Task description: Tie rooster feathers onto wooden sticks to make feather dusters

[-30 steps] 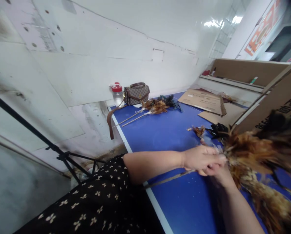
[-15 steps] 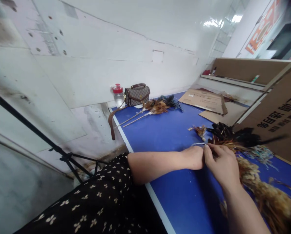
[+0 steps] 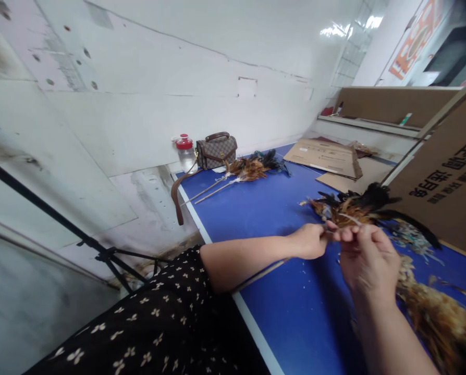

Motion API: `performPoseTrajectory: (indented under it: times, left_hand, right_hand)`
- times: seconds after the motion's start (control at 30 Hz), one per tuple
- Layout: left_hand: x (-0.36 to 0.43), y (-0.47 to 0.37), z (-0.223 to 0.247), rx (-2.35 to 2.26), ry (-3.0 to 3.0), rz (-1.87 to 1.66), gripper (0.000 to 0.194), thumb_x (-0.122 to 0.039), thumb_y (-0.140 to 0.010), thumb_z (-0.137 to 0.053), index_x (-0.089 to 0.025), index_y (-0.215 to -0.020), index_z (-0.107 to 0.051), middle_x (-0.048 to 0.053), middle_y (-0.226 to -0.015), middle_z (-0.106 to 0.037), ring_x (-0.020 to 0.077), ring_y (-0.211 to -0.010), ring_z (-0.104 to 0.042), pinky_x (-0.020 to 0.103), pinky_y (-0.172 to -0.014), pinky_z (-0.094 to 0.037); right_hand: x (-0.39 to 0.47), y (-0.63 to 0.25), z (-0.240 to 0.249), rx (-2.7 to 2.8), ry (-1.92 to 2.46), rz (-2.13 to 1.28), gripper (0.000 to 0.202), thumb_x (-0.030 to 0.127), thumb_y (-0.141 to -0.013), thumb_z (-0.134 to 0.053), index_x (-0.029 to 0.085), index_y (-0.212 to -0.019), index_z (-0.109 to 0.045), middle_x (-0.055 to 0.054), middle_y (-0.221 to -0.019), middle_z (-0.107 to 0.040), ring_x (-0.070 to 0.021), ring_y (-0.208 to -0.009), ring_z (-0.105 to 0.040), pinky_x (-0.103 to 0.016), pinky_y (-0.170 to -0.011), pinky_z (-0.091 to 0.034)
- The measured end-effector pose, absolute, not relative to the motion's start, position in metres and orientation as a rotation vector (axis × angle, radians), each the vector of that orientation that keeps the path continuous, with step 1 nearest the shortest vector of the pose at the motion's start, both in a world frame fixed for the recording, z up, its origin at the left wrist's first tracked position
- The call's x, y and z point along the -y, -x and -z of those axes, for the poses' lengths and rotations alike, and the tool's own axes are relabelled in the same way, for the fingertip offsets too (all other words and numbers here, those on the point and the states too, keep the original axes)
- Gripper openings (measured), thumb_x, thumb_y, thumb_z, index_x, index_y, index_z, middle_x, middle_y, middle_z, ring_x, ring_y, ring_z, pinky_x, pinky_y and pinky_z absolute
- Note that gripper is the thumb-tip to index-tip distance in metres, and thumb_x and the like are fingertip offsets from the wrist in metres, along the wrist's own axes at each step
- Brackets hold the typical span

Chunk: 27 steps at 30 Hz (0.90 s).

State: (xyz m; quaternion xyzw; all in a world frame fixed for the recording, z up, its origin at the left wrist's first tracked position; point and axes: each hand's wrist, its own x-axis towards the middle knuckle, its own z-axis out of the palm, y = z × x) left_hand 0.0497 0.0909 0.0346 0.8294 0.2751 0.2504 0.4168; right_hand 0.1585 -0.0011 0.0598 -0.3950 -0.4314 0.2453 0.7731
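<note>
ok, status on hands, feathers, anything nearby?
Left hand closed round stick. Right hand apparently pinching pale strip. Feathers just beyond hands; flat cardboard farther back.

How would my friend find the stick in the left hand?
Start at the big blue table, then follow the arm coming out of the black patterned sleeve to the left hand. The stick there is held, running back beside that arm; two other sticks lie near the bag, untouched.

White-edged blue tabletop, russet-and-black feather bundle, white strip, straw-coloured feathers, brown checked handbag, red-lidded clear bottle, black garment with cream floral motif
</note>
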Motion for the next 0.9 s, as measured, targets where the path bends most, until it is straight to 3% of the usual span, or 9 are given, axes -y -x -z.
performPoseTrajectory:
  times: [0.13, 0.2, 0.27, 0.5, 0.63, 0.73, 0.9]
  left_hand:
    - [-0.084, -0.053, -0.031, -0.710, -1.844, -0.572, 0.033, -0.045, -0.115, -0.058, -0.020, -0.095, -0.065, 0.001, -0.080, -0.065, 0.0155, -0.075, -0.061, 0.026, -0.071, -0.049]
    - [-0.077, -0.055, -0.028, -0.664, -1.689, -0.516, 0.036, -0.052, -0.116, -0.056, -0.021, -0.097, -0.060, -0.005, -0.072, -0.055, 0.0113, -0.060, -0.052, 0.024, -0.060, -0.041]
    - [-0.070, -0.056, -0.027, -0.637, -1.561, -0.475, 0.034, -0.052, -0.116, -0.054, -0.023, -0.099, -0.056, -0.008, -0.070, -0.050, 0.0090, -0.051, -0.046, 0.022, -0.053, -0.035]
    - [-0.066, -0.052, -0.046, -0.652, -1.337, -0.524, 0.028, -0.040, -0.115, -0.055, -0.023, -0.094, -0.051, -0.008, -0.071, -0.047, 0.0071, -0.048, -0.043, 0.020, -0.046, -0.030]
    - [-0.068, -0.050, -0.047, -0.612, -1.240, -0.534, 0.029, -0.041, -0.115, -0.058, -0.023, -0.094, -0.052, -0.009, -0.070, -0.045, 0.0060, -0.047, -0.039, 0.020, -0.046, -0.027]
    - [-0.070, -0.053, -0.043, -0.586, -1.130, -0.529, 0.036, -0.051, -0.112, -0.064, -0.023, -0.094, -0.051, -0.011, -0.068, -0.040, 0.0042, -0.045, -0.031, 0.019, -0.047, -0.020]
    - [-0.073, -0.052, -0.041, -0.425, -0.979, -0.553, 0.047, -0.061, -0.103, -0.077, -0.022, -0.092, -0.052, -0.011, -0.068, -0.040, 0.0026, -0.046, -0.026, 0.018, -0.048, -0.014]
  right_hand:
    - [0.002, -0.168, -0.070, 0.826, 0.751, -0.535, 0.041, 0.039, -0.091, -0.097, 0.023, -0.079, -0.061, 0.011, -0.059, -0.039, -0.0070, -0.050, -0.029, -0.027, -0.055, -0.043]
    - [0.003, -0.174, -0.071, 0.786, 0.786, -0.492, 0.037, 0.034, -0.092, -0.093, 0.024, -0.077, -0.061, 0.012, -0.052, -0.034, -0.0071, -0.045, -0.024, -0.025, -0.048, -0.033]
    - [0.003, -0.178, -0.069, 0.752, 0.813, -0.442, 0.037, 0.033, -0.093, -0.090, 0.025, -0.075, -0.059, 0.013, -0.048, -0.033, -0.0072, -0.041, -0.022, -0.025, -0.044, -0.030]
    - [0.001, -0.176, -0.059, 0.683, 0.858, -0.452, 0.042, 0.040, -0.095, -0.092, 0.024, -0.075, -0.058, 0.013, -0.052, -0.035, -0.0059, -0.042, -0.025, -0.023, -0.045, -0.036]
    - [-0.004, -0.177, -0.049, 0.617, 0.853, -0.508, 0.042, 0.042, -0.096, -0.091, 0.023, -0.078, -0.058, 0.013, -0.052, -0.032, -0.0060, -0.042, -0.021, -0.022, -0.043, -0.031]
    - [-0.010, -0.180, -0.036, 0.529, 0.834, -0.518, 0.046, 0.043, -0.098, -0.088, 0.024, -0.078, -0.051, 0.014, -0.055, -0.028, -0.0063, -0.044, -0.019, -0.021, -0.042, -0.030]
    - [-0.025, -0.196, -0.011, 0.388, 0.816, -0.517, 0.042, 0.032, -0.100, -0.075, 0.026, -0.080, -0.038, 0.013, -0.059, -0.029, -0.0082, -0.046, -0.028, -0.025, -0.053, -0.050]
